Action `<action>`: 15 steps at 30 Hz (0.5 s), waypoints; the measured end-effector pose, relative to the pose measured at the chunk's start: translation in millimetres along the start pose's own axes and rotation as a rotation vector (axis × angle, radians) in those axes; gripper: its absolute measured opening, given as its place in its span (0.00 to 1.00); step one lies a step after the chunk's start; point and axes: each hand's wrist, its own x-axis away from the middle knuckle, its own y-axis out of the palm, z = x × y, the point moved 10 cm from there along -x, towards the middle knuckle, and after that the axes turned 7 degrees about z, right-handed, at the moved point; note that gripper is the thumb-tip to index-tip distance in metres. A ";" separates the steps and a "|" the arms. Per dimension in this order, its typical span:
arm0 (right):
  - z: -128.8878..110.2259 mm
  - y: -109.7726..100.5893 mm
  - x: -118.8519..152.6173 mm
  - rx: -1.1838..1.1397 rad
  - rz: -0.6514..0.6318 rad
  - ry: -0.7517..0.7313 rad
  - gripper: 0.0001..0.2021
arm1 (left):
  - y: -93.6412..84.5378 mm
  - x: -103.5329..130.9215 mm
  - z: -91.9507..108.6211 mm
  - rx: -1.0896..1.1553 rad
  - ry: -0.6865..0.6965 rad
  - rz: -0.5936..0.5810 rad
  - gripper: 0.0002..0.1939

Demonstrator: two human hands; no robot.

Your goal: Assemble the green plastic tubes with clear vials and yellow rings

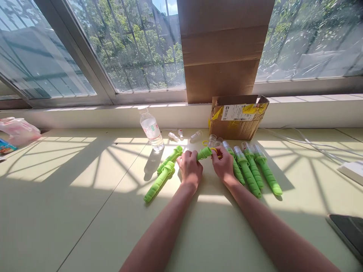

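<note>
My left hand (190, 168) is closed around a green ribbed plastic tube (204, 153), its threaded end pointing right. Between the fingertips of my right hand (223, 163) is a yellow ring (214, 150), held close to that threaded end. Two more green tubes (159, 182) without caps lie to the left of my left hand. Right of my right hand, several green tubes with clear caps (247, 172) lie side by side. Beyond my hands are loose clear caps (212, 140) and another yellow ring (204, 143).
A water bottle (151, 130) stands at the back left, near two small white tubes (173, 136). An opened cardboard box (239, 119) sits by the window sill. White cables (309, 142) and a white block (353, 170) are at right, with a dark phone (347, 232) nearer. A pink bag (19, 130) lies far left.
</note>
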 end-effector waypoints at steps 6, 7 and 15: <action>1.0 -0.5 2.5 -0.073 -0.002 0.038 0.10 | 8.9 0.3 1.4 -0.059 0.017 -0.094 0.10; 0.9 -0.6 2.8 -0.077 -0.004 0.039 0.10 | 9.3 0.4 2.0 -0.069 0.021 -0.099 0.10; -4.7 0.6 4.0 -0.084 -0.044 0.026 0.09 | 9.9 1.4 3.7 -0.103 0.034 -0.106 0.10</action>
